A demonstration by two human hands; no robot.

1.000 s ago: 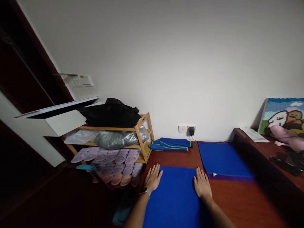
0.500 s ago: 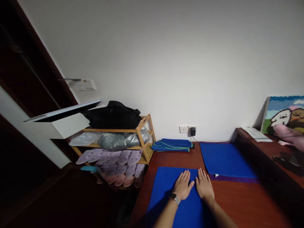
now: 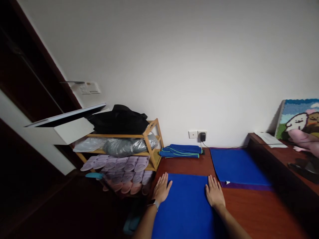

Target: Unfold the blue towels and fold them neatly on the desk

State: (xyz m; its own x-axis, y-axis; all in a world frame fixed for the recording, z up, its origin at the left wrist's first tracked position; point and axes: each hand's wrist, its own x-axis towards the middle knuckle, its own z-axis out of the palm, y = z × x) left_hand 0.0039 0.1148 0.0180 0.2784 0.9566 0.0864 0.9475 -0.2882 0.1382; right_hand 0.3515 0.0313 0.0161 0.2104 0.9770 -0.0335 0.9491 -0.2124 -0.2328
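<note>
A flat blue cloth [image 3: 185, 205] lies spread over the reddish-brown wooden table [image 3: 251, 209], its near end running out of view. My left hand [image 3: 161, 189], with a watch on the wrist, lies flat at the cloth's far left corner. Its fingers are stretched out and it grips nothing. At the far right corner my right hand [image 3: 214, 192] rests flat along the cloth's edge, fingers extended and holding nothing. Beyond the right hand lies a second blue cloth [image 3: 239, 166] with a purple border and a small white tag.
A folded blue cloth with green edging [image 3: 180, 151] lies by the wall. Left stands a wooden rack [image 3: 155, 146] with slippers [image 3: 136, 162], plastic-wrapped bundles and a black bag [image 3: 121, 121]. A plugged-in black adapter [image 3: 203, 136] trails a cable. A raised ledge [image 3: 266, 149] borders the right.
My left hand has slid left across the blue cloth, from near the middle to its left corner. My right hand has stayed almost in place.
</note>
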